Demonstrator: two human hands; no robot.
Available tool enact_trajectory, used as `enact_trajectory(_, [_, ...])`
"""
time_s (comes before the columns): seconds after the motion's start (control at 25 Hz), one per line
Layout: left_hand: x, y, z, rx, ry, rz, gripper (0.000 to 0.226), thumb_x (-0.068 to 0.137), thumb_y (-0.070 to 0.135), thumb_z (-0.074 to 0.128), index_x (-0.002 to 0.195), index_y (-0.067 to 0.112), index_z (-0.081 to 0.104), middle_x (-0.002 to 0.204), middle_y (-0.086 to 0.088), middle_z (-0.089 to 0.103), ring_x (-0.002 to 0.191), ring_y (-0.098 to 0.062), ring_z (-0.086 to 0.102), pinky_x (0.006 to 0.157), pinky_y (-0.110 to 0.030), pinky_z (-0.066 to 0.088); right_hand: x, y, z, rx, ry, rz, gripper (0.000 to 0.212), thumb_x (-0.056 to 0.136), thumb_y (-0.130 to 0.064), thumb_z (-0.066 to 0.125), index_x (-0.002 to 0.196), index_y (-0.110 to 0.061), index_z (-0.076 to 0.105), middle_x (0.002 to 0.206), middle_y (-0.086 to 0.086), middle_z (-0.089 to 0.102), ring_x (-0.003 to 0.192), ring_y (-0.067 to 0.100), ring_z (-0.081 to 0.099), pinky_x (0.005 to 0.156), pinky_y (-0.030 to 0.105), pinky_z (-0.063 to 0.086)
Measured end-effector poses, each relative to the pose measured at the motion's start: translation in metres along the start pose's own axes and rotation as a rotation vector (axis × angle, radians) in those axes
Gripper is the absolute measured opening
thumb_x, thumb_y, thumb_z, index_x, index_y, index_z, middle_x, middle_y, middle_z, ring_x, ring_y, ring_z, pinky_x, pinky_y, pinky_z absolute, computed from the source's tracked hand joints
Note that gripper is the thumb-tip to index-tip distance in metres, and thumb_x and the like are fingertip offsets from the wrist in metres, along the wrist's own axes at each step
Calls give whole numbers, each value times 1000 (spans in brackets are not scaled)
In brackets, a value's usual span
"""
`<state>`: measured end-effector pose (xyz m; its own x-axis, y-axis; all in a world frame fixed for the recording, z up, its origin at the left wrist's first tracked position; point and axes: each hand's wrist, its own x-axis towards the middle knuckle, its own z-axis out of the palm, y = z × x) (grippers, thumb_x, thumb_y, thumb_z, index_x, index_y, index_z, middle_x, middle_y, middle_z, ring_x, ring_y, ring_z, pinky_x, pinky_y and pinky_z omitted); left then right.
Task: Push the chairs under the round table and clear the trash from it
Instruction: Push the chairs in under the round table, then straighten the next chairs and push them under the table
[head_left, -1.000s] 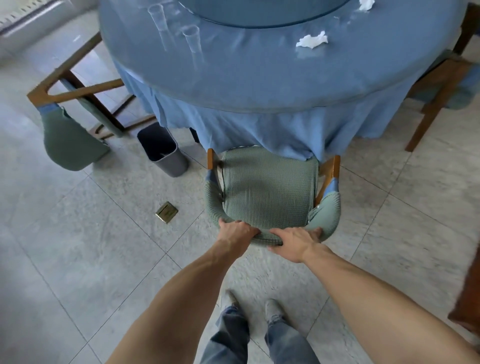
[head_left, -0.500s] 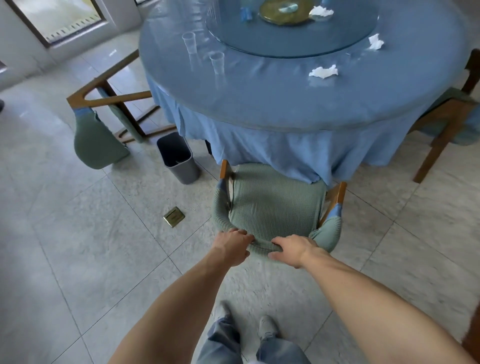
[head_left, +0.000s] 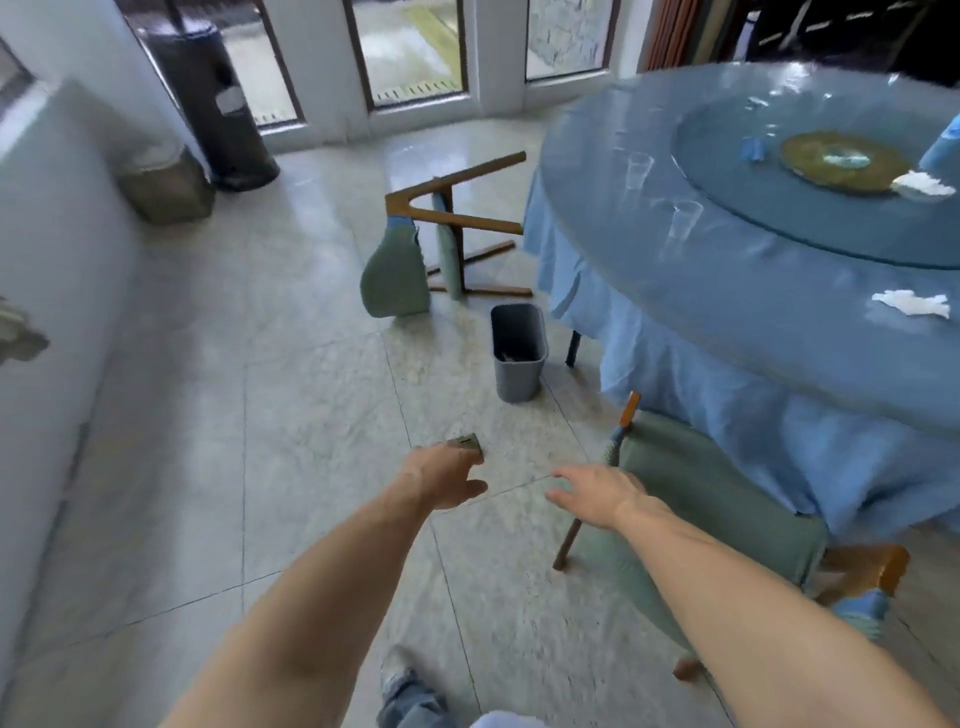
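- While both arms reach forward over the floor, the left hand is loosely curled and holds nothing, and the right hand is open with the fingers spread, also holding nothing.
- The near chair, with a green cover, stands just beside the right hand and partly behind the right forearm; its front part is under the hanging blue cloth of the round desk. I cannot tell if the hand touches the chair.
- A 2nd chair lies tipped on its side on the floor, near the far-left edge of the desk and well apart from both hands; its wooden legs point toward the desk.
- A small grey bin stands upright on the floor between the 2 chairs, near the cloth of the desk. Something dark lies at its bottom, but it is too blurred to tell what.
- On the desk, 1 crumpled white tissue lies near the right edge of the view, and another tissue lies on the glass turntable, beside a round golden plate.
- 2 clear cups stand upright on the desk, near the turntable.
- A small brass floor plate shows just beyond the left hand.
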<state>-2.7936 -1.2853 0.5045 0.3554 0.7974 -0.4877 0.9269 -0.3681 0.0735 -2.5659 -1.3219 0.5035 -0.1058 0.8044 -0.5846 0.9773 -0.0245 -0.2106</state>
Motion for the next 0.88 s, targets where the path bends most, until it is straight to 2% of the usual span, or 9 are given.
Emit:
enact_trajectory(0.24, [-40, -197, -24, -110, 73, -212, 56, 93, 60, 48, 142, 33, 45, 138, 3, 55, 125, -21, 53, 96, -37, 46, 88, -183, -31, -62, 70, -199, 50, 97, -55, 40, 141, -32, 45, 138, 2, 57, 124, 26, 53, 100, 44, 44])
enact_trajectory(0.44, [-58, -314, -31, -182, 111, -342, 57, 92, 61, 49, 142, 33, 45, 138, 4, 55, 125, -20, 53, 95, -37, 45, 143, -295, -62, -167, 122, -309, 54, 98, -57, 39, 147, -35, 37, 137, 0, 58, 119, 25, 58, 97, 44, 47])
enact_trajectory(0.64, [-36, -386, -33, -237, 103, -402, 60, 91, 63, 49, 143, 34, 44, 137, 4, 55, 124, -20, 53, 94, -37, 44, 205, -357, -86, -241, 127, -348, 55, 97, -59, 39, 147, -35, 37, 142, -1, 53, 128, 24, 52, 100, 47, 44])
enact_trajectory(0.88, [43, -456, -62, -291, 84, -420, 61, 91, 63, 50, 144, 33, 42, 138, 4, 54, 125, -18, 52, 96, -37, 44, 310, -392, -136, -270, 125, -368, 55, 98, -57, 37, 149, -34, 35, 142, -3, 53, 130, 23, 49, 99, 46, 42])
